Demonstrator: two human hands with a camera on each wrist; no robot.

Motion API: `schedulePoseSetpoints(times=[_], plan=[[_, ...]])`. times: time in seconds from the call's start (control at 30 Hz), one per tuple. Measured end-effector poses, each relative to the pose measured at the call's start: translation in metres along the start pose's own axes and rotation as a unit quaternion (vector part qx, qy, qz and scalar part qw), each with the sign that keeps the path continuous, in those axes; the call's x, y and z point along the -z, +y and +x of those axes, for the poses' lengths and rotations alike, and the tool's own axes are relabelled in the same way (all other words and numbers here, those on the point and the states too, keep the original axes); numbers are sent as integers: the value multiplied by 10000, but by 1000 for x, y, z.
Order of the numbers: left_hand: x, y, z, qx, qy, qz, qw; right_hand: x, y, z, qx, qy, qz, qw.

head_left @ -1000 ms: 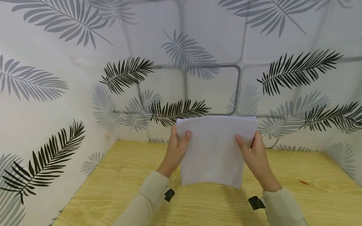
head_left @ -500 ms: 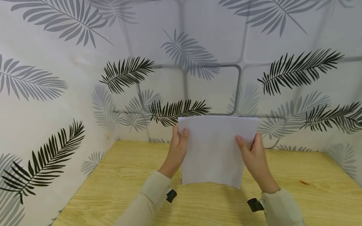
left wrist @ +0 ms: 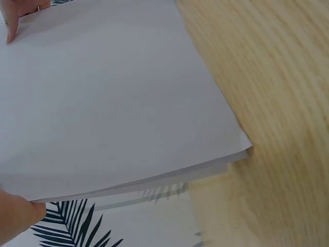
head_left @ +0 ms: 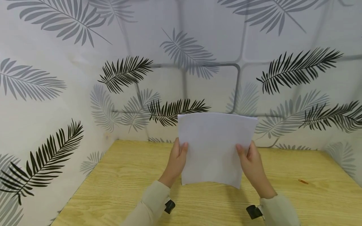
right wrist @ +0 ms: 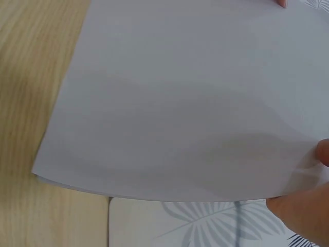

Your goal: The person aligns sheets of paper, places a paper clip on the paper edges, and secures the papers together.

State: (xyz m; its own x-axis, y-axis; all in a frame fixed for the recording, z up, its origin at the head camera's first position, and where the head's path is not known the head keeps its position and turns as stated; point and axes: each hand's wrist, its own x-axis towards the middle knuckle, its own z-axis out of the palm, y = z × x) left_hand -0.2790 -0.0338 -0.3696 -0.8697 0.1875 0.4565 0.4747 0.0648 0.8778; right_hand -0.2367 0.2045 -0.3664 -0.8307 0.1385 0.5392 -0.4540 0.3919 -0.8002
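Note:
A stack of white paper sheets stands upright over the table, bowed slightly, its lower edge down at the tabletop. My left hand grips its left side, thumb on the near face and fingers behind. On the opposite side my right hand pinches the stack the same way. In the left wrist view the layered edges of the paper show along the side, slightly uneven near the corner. The right wrist view has the paper filling most of it, with the right thumb at the edge.
A small orange-red paper clip lies on the wood-grain table to the right of the hands. Behind the table hangs a white backdrop with grey and black leaf prints. Black wrist cameras are strapped at both cuffs.
Both hands have slid lower along the sides of the paper stack. Its top edges look more even now, while its bottom stays at about the same place.

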Motion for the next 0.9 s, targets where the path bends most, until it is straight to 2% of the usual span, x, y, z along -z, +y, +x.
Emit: schedulePoseSetpoints(times=[0.17,0.43,0.73,0.9], plan=[[2,-2,-3,-236,3,153,9996,-3,6,-1,-34,-56,225,9997],[2,1,2,-413,278,488,9976,-3,3,4,42,105,462,9989],[3,13,-2,-309,512,874,9944,2,-11,3,-171,283,85,9994],[5,16,-5,-289,380,1032,9935,9,-16,0,-372,265,-246,9987]])
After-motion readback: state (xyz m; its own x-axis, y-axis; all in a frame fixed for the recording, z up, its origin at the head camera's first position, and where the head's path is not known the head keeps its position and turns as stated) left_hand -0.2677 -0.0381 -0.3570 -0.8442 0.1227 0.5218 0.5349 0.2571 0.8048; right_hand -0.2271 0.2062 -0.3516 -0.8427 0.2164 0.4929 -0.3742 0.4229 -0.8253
